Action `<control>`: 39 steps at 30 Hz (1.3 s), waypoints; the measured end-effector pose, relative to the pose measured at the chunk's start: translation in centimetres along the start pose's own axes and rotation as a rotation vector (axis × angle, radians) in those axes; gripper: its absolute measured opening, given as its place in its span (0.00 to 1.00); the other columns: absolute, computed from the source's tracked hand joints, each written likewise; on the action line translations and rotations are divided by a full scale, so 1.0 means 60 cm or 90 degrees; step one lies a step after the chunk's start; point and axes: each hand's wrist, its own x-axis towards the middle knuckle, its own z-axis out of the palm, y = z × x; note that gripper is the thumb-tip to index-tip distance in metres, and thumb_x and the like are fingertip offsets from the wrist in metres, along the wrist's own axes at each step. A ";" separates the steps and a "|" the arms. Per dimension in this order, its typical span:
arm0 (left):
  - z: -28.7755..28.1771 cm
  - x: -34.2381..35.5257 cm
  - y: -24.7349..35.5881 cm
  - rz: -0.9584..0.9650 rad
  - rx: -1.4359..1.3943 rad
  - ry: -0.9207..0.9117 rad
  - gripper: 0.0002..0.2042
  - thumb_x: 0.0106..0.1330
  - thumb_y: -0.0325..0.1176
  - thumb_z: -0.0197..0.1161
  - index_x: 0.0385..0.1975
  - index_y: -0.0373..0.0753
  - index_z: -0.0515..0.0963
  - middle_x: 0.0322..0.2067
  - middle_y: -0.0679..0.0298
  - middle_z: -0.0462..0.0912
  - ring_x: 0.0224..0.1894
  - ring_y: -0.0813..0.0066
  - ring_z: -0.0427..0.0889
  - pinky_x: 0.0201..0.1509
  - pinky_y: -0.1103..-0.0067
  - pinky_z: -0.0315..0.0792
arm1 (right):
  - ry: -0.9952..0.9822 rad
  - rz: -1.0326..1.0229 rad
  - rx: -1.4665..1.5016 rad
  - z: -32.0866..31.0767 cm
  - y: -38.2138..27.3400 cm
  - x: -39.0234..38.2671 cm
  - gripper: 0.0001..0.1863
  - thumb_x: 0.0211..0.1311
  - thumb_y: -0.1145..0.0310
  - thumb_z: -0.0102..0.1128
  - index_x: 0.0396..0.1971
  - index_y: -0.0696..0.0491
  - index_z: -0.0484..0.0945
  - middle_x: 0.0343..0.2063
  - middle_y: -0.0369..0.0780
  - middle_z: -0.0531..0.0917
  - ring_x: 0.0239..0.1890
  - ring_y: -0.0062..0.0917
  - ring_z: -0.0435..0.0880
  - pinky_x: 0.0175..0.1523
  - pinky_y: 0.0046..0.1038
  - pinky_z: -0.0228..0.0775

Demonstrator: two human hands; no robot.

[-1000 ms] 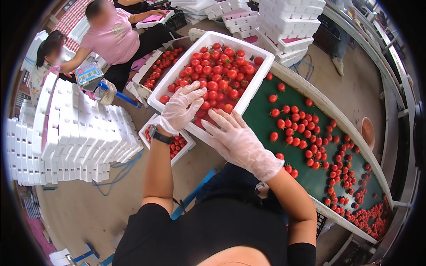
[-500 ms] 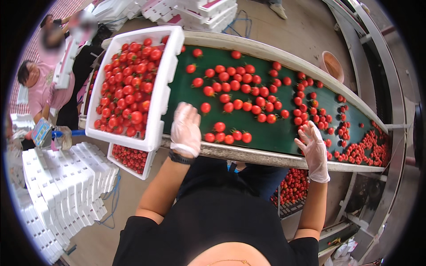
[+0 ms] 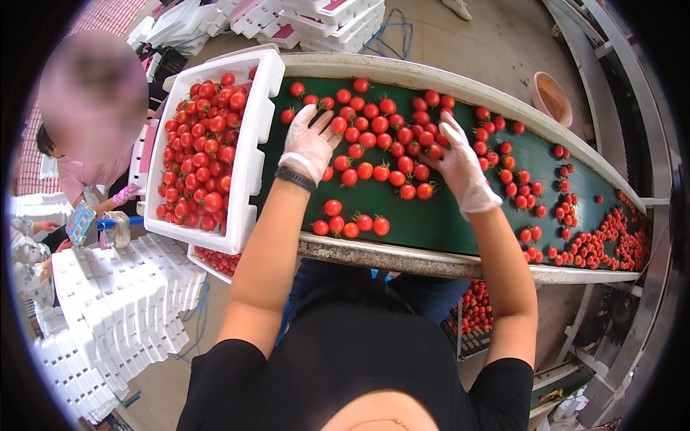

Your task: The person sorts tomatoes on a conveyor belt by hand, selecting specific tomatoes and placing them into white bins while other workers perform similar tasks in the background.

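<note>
Red cherry tomatoes lie loose on a green conveyor belt. My left hand, in a clear plastic glove, reaches over the belt's left part with fingers spread, close to several tomatoes at their left side. My right hand, gloved alike, is at the cluster's right side, its fingers apart and near or touching tomatoes; exact contact is hard to tell. Neither hand grips anything. A white foam box heaped with tomatoes sits across the belt's left end.
White rails edge the belt. Stacked white foam boxes stand at left; more stacks lie at the far side. A bucket stands beyond the belt. Crated tomatoes sit below. Other people are at the left.
Both hands have moved forward over the belt, the right one also leftward, to either side of the tomato cluster. Tomatoes on the belt have shifted slightly left.
</note>
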 end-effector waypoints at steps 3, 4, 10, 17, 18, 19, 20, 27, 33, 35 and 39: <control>0.021 0.037 -0.023 0.019 -0.047 -0.017 0.25 0.58 0.41 0.62 0.55 0.44 0.64 0.51 0.53 0.70 0.49 0.60 0.71 0.56 0.66 0.66 | 0.041 -0.040 -0.010 0.046 0.015 0.043 0.26 0.63 0.63 0.53 0.61 0.45 0.62 0.59 0.35 0.64 0.53 0.22 0.71 0.54 0.32 0.67; 0.032 0.042 -0.025 -0.025 -0.087 -0.032 0.18 0.58 0.40 0.62 0.47 0.42 0.71 0.46 0.56 0.75 0.46 0.64 0.74 0.55 0.71 0.68 | 0.044 -0.074 -0.024 0.051 0.029 0.061 0.26 0.62 0.62 0.55 0.60 0.46 0.63 0.58 0.35 0.66 0.54 0.21 0.71 0.55 0.30 0.65; 0.083 0.051 -0.048 0.041 0.017 -0.091 0.18 0.59 0.46 0.61 0.46 0.44 0.74 0.45 0.64 0.78 0.48 0.68 0.76 0.57 0.69 0.68 | 0.002 -0.210 -0.007 0.111 0.067 0.099 0.24 0.61 0.66 0.56 0.57 0.53 0.67 0.55 0.37 0.71 0.56 0.21 0.68 0.63 0.24 0.56; 0.106 0.034 -0.063 0.124 -0.005 -0.058 0.17 0.60 0.46 0.58 0.45 0.44 0.75 0.44 0.65 0.78 0.47 0.71 0.76 0.54 0.73 0.70 | -0.057 -0.221 0.142 0.165 0.071 0.096 0.19 0.62 0.69 0.55 0.53 0.54 0.72 0.53 0.36 0.74 0.54 0.19 0.71 0.61 0.23 0.60; 0.105 0.030 -0.067 0.132 -0.023 -0.065 0.16 0.61 0.45 0.58 0.44 0.44 0.75 0.43 0.66 0.78 0.46 0.71 0.76 0.54 0.73 0.70 | -0.018 -0.219 0.132 0.171 0.074 0.086 0.17 0.62 0.69 0.55 0.51 0.54 0.74 0.52 0.36 0.75 0.54 0.19 0.71 0.61 0.22 0.60; 0.105 0.025 -0.069 0.141 -0.043 -0.072 0.15 0.61 0.44 0.58 0.44 0.44 0.75 0.43 0.66 0.78 0.46 0.71 0.77 0.54 0.74 0.70 | 0.003 -0.214 0.132 0.173 0.076 0.079 0.16 0.62 0.69 0.56 0.50 0.54 0.74 0.51 0.36 0.76 0.53 0.19 0.72 0.61 0.22 0.60; 0.117 0.006 -0.070 0.096 -0.076 -0.061 0.14 0.61 0.43 0.57 0.43 0.44 0.75 0.42 0.66 0.79 0.44 0.72 0.77 0.52 0.74 0.71 | 0.011 -0.216 0.131 0.173 0.074 0.069 0.16 0.62 0.69 0.56 0.50 0.54 0.74 0.50 0.36 0.76 0.53 0.19 0.72 0.60 0.22 0.60; 0.149 -0.117 -0.016 0.339 -0.016 -0.065 0.20 0.64 0.46 0.54 0.53 0.43 0.69 0.48 0.66 0.74 0.49 0.75 0.73 0.54 0.75 0.69 | -0.011 -0.204 0.163 0.288 0.001 -0.047 0.14 0.62 0.69 0.55 0.47 0.55 0.76 0.46 0.35 0.78 0.50 0.20 0.74 0.58 0.24 0.64; 0.136 -0.216 0.153 0.446 -0.044 -0.072 0.17 0.68 0.44 0.49 0.48 0.40 0.71 0.45 0.63 0.76 0.47 0.72 0.76 0.51 0.72 0.71 | -0.250 -0.231 0.126 0.444 -0.008 -0.041 0.15 0.62 0.66 0.54 0.46 0.55 0.76 0.45 0.35 0.78 0.50 0.19 0.72 0.58 0.23 0.59; 0.092 -0.217 0.208 0.410 -0.035 -0.022 0.16 0.68 0.42 0.49 0.47 0.38 0.72 0.45 0.61 0.77 0.49 0.71 0.75 0.55 0.73 0.68 | -0.272 -0.095 0.147 0.488 0.013 -0.015 0.18 0.61 0.65 0.56 0.50 0.54 0.73 0.45 0.36 0.78 0.51 0.20 0.72 0.59 0.23 0.59; -0.060 -0.216 0.294 0.580 0.332 0.049 0.16 0.66 0.37 0.52 0.48 0.33 0.71 0.49 0.58 0.74 0.55 0.70 0.69 0.63 0.76 0.57 | -0.299 -0.163 0.015 0.520 0.038 0.012 0.15 0.60 0.65 0.56 0.45 0.55 0.77 0.43 0.35 0.79 0.48 0.22 0.75 0.58 0.25 0.59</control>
